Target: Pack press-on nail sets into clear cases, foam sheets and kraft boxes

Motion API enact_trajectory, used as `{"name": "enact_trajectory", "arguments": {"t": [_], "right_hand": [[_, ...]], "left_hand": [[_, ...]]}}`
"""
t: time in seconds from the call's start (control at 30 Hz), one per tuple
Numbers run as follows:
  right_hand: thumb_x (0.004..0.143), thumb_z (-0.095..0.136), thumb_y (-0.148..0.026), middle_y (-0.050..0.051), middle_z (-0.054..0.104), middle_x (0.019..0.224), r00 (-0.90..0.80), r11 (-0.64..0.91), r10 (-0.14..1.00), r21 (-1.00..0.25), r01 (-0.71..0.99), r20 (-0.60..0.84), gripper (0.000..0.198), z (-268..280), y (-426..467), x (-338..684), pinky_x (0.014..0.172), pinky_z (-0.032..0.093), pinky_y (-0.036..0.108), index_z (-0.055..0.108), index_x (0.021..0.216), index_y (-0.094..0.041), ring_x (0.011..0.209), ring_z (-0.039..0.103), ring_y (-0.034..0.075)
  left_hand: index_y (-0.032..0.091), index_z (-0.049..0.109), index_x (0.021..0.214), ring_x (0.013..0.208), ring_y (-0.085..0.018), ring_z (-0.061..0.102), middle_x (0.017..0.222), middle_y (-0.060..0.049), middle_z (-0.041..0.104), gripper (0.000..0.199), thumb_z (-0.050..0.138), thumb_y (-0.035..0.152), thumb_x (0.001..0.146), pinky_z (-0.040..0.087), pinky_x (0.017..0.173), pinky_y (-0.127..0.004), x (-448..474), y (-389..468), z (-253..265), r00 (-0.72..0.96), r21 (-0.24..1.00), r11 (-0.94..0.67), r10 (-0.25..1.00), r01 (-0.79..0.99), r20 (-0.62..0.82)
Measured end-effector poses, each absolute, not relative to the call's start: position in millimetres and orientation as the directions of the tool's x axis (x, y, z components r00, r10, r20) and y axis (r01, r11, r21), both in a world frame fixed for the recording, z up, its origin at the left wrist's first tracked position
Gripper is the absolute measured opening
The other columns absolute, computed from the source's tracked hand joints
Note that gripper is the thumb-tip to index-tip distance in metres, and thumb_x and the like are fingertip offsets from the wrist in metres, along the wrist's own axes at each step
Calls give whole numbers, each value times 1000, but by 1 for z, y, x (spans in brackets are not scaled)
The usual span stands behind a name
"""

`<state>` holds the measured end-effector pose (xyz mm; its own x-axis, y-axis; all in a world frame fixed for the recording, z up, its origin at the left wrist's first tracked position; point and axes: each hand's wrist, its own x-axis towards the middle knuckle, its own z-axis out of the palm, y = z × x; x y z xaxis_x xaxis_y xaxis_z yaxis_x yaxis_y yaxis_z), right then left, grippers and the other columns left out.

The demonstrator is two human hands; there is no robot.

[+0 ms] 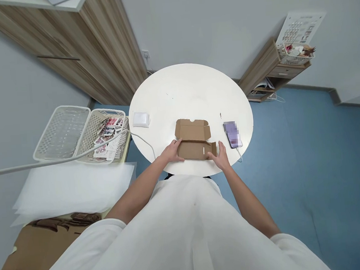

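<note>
A brown cardboard box (191,150) lies on the round white table with its lid (192,130) folded back, away from me. Inside its shallow tray a small white strip shows near the right end. My left hand (171,151) grips the box's left end, thumb at the near edge and fingers at the far one. At the other end, my right hand (221,157) has thumb and fingers spread, the thumb touching the near right corner beside the raised side flap (214,148).
On the white table (182,89) lie a phone (232,134) with a cable at right and a white packet (141,119) at left. A basket of printed cards (108,134) and white sheets (75,187) stand left. A pale cable (106,146) crosses the left side.
</note>
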<state>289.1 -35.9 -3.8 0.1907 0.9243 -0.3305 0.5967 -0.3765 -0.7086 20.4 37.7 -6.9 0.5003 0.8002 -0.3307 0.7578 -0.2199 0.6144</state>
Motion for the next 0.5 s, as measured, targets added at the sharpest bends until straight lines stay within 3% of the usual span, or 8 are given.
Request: {"name": "enact_trajectory", "arguments": {"t": [0.1,0.2,0.37,0.5], "right_hand": [[81,39,-57,13,29,145,277,-579,812,-768,273,-514,76,-10,-45,298,93,44,37,15,142,-20,127,39,23],[83,39,-53,10,41,138,267,-629,768,-765,138,-583,64,-13,-42,299,84,49,33,30,138,-20,119,48,22],[83,40,-49,9,56,123,231,-586,806,-791,179,-545,56,-10,-28,296,76,49,31,43,130,-18,97,59,19],[80,46,-46,7,62,110,156,-533,844,-768,355,-514,49,-8,-18,289,74,47,28,52,120,-18,89,59,16]], "left_hand": [[22,15,141,94,-26,54,112,-10,44,114,77,47,49,44,78,-35,26,38,-7,489,625,-197,804,755,-338],[24,15,141,93,-26,54,112,-10,44,114,78,46,49,44,78,-35,30,39,-8,485,640,-185,810,745,-330],[24,17,141,96,-27,53,112,-10,44,115,79,46,46,44,80,-37,36,39,-9,469,637,-169,816,752,-338],[22,17,141,97,-28,53,112,-11,44,117,80,47,45,44,80,-38,42,36,-9,464,643,-153,814,750,-348]]}}
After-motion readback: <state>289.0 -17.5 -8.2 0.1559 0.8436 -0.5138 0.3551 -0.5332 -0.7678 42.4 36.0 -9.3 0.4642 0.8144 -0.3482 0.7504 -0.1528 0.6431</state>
